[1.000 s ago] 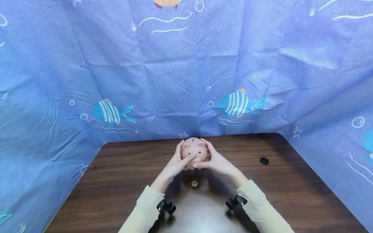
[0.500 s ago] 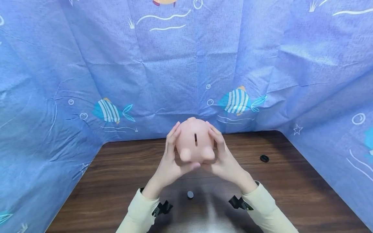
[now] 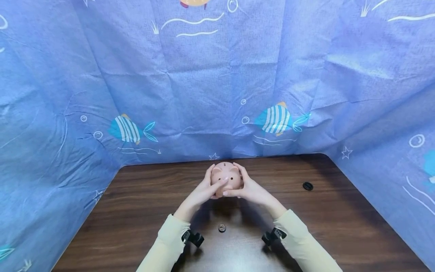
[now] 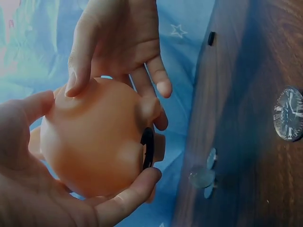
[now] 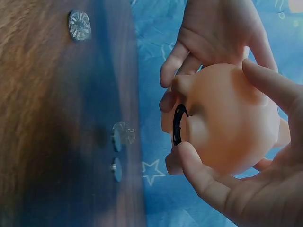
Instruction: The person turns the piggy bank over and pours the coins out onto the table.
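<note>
The left hand [image 3: 203, 191] and right hand [image 3: 250, 189] clasped the pig [image 3: 225, 178] between them, fingers curled round its flanks and thumbs under its snout, holding it just above the table [image 3: 142, 204]. Half a second before, the pig had been lifted higher and tipped forward so its back slot faced the head camera; now it was lower and level, its face toward the person. That reads as 1 shake ending. A coin [image 3: 222, 227] lay on the wood below the hands, between the sleeves.

The pig was small, smooth, peach-pink, with 2 dot eyes and stubby ears. The wrist views showed a black-ringed opening [image 5: 179, 125] in its belly, with no plug in it, and 2 coins [image 5: 122, 133] caught in mid-air beneath it. A black plug [image 3: 307, 186] lay well apart on the right.
</note>
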The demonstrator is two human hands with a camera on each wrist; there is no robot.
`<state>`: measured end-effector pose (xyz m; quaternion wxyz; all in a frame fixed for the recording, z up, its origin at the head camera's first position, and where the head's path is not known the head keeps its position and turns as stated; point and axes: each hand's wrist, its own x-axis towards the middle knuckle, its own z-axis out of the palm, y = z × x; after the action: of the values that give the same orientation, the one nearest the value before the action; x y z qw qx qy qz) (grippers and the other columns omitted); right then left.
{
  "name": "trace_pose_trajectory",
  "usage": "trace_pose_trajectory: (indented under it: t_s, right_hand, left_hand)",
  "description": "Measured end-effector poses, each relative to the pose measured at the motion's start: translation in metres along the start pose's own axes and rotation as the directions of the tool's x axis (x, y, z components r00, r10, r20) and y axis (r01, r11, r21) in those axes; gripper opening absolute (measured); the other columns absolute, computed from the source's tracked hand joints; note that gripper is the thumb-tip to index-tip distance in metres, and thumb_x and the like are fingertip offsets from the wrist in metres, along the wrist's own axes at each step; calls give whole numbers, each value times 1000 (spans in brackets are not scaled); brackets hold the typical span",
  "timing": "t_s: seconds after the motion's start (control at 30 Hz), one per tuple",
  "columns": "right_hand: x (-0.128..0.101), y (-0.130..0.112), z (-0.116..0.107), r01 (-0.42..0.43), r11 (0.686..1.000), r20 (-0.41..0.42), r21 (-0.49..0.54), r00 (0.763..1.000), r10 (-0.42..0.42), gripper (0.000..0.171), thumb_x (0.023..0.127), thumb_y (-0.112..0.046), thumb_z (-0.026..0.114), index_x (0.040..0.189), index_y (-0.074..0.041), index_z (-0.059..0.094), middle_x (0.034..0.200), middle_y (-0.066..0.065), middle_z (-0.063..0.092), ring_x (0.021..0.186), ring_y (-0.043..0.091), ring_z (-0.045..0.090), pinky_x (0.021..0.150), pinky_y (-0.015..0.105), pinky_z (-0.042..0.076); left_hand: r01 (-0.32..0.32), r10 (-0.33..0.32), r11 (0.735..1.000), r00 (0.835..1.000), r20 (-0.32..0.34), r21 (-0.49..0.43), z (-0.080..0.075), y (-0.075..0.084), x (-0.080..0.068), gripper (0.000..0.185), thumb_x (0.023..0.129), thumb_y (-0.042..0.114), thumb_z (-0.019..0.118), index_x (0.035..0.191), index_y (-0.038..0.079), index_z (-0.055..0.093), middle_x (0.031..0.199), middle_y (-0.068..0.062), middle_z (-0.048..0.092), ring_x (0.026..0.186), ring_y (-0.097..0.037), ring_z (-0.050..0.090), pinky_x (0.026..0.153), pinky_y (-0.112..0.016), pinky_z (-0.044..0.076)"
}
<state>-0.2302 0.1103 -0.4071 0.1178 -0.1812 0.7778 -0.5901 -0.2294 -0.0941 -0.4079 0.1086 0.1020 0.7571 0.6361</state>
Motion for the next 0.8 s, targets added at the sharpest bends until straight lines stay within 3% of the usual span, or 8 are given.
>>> trace_pose_trajectory:
  t_s: [0.23, 0.33, 0.4, 0.47, 0.53, 0.57, 0.63, 0.8]
  right_hand:
    - [-8, -19, -7, 136, 977, -90, -163, 984, -152, 110, 79, -31, 89, 160, -25, 14, 147, 18, 45, 116, 28, 60, 97, 46, 49]
    - [-23, -40, -10, 316, 921, -126, -227, 928, -350, 110, 77, -23, 90, 160, -29, 18, 147, 10, 46, 115, 24, 59, 95, 39, 51]
    - [-35, -55, -12, 467, 832, -116, -300, 848, -518, 112, 74, -15, 92, 160, -25, 20, 153, 10, 40, 122, 25, 56, 100, 35, 49]
    - [-47, -68, -14, 574, 711, -92, -407, 748, -657, 114, 71, -8, 93, 158, -22, 21, 160, 10, 31, 134, 26, 47, 106, 30, 42]
    - [-54, -75, -17, 634, 609, -57, -477, 669, -741, 114, 69, -4, 93, 156, -18, 21, 164, 12, 21, 144, 28, 35, 111, 30, 35]
    - [-56, -77, -17, 645, 583, -45, -493, 651, -758, 114, 68, -3, 93, 156, -17, 21, 165, 13, 19, 146, 30, 31, 113, 31, 33]
    - [-55, -76, -17, 645, 601, -42, -472, 665, -746, 115, 69, -4, 93, 157, -17, 20, 164, 12, 20, 145, 29, 33, 112, 30, 34]
    - [-38, -54, -12, 448, 872, -70, -199, 881, -469, 117, 75, -11, 91, 161, -26, 14, 154, 9, 37, 124, 26, 55, 99, 34, 50]
  left_hand:
    - [-137, 138, 990, 989, -54, 27, 2, 20, -9, 90, 96, 38, 69, 162, 23, 10, 157, -18, 34, 126, -27, 53, 95, -43, 50]
    - [-315, 316, 949, 945, -80, 25, 5, 40, -23, 91, 93, 27, 75, 161, 30, 15, 159, -10, 33, 133, -27, 48, 104, -44, 45]
    - [-483, 487, 873, 870, -74, 65, 6, 54, -36, 98, 87, 18, 81, 161, 30, 18, 160, -6, 31, 134, -27, 47, 107, -42, 42]
    - [-638, 646, 761, 762, -43, 123, 6, 65, -48, 106, 80, 10, 87, 160, 25, 18, 162, -7, 25, 135, -30, 46, 107, -42, 43]
    - [-730, 746, 656, 666, -16, 189, 6, 73, -56, 113, 74, 5, 90, 159, 20, 19, 164, -7, 18, 139, -32, 42, 110, -41, 39]
    - [-748, 768, 626, 640, -10, 220, 5, 75, -58, 114, 72, 4, 91, 159, 18, 18, 165, -7, 15, 139, -32, 41, 112, -40, 37]
    - [-734, 752, 645, 659, -5, 212, 5, 74, -58, 113, 74, 4, 90, 159, 20, 19, 165, -6, 16, 139, -31, 42, 111, -41, 37]
    - [-440, 444, 895, 894, -59, 67, 6, 54, -43, 96, 88, 20, 81, 160, 32, 18, 156, -5, 36, 130, -26, 51, 103, -41, 46]
